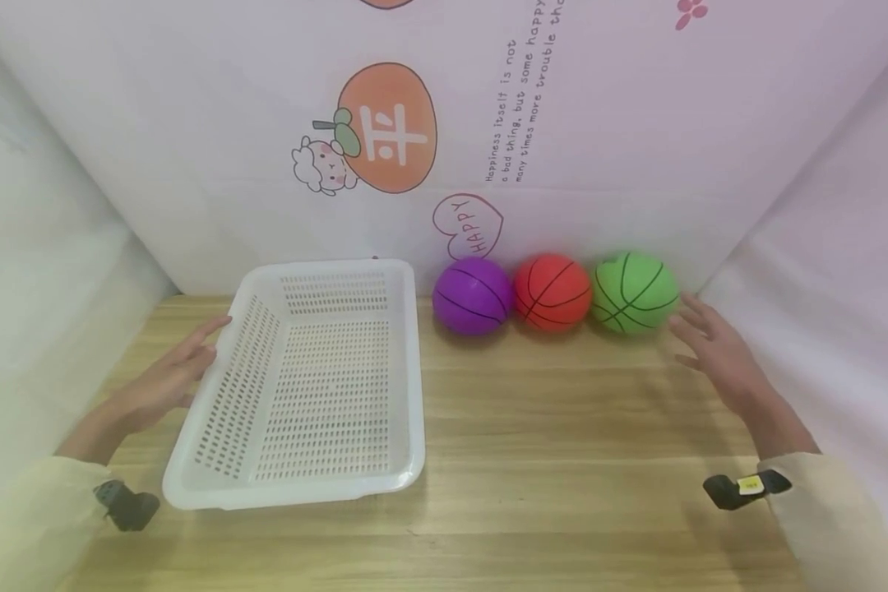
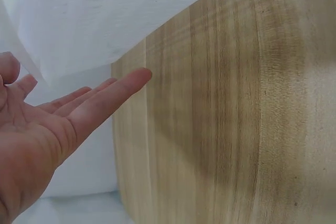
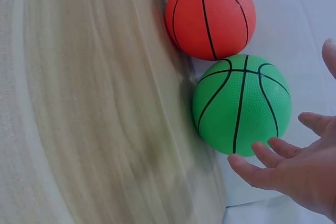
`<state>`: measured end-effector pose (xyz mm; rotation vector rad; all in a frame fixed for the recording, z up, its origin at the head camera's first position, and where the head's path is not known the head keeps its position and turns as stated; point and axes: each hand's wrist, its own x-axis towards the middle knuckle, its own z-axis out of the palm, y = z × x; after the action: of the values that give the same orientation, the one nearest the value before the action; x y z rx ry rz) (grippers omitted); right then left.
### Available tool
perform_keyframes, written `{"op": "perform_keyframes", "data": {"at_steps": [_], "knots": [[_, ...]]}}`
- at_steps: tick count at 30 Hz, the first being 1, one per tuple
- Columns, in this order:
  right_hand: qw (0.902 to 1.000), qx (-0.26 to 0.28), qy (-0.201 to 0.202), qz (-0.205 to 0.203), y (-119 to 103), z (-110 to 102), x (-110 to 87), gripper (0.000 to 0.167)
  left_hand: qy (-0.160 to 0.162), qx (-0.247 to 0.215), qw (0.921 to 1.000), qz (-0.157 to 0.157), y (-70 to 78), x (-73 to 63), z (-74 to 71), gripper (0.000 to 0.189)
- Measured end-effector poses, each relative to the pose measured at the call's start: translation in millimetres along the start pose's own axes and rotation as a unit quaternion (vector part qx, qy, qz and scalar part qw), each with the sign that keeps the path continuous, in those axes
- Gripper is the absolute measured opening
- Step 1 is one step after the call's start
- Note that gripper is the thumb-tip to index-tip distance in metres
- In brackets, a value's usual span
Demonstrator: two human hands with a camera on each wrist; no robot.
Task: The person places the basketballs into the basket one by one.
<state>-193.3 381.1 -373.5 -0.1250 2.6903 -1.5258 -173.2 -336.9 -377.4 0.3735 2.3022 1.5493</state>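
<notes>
A white perforated plastic basket (image 1: 417,386) sits on the left half of the table with nothing inside. My left hand (image 1: 164,380) is at its left rim, fingers stretched out; the left wrist view has this hand (image 2: 68,114) palm up below the basket wall (image 2: 131,9). Three toy basketballs stand in a row at the back: purple (image 1: 473,297), red (image 1: 552,293) and green (image 1: 635,293). Beside the green ball (image 3: 241,106) is my right hand (image 1: 718,349), its fingers spread and holding nothing. Those fingertips (image 3: 242,167) overlap the ball's lower edge in the right wrist view.
The wooden table (image 1: 562,460) is enclosed by a printed white cloth (image 1: 252,164) behind and plain white cloth on both sides. The balls stand close against the back cloth, right of the basket. Each wrist wears a black strap-on device (image 1: 746,488).
</notes>
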Motion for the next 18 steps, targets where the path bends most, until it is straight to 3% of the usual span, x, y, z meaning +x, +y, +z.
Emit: {"op": "perform_keyframes", "data": {"at_steps": [7,18], "knots": [[1.0000,-0.001,0.004,-0.006,4.6,2.7,-1.9,0.067,-0.004,0.015,0.9998,-0.008,-2.9,0.2,-3.8,0.060],[0.9998,-0.016,0.007,-0.002,5.3,4.3,0.4,0.069,-0.026,-0.023,0.9987,-0.037,-6.8,4.0,-6.5,0.062]]}}
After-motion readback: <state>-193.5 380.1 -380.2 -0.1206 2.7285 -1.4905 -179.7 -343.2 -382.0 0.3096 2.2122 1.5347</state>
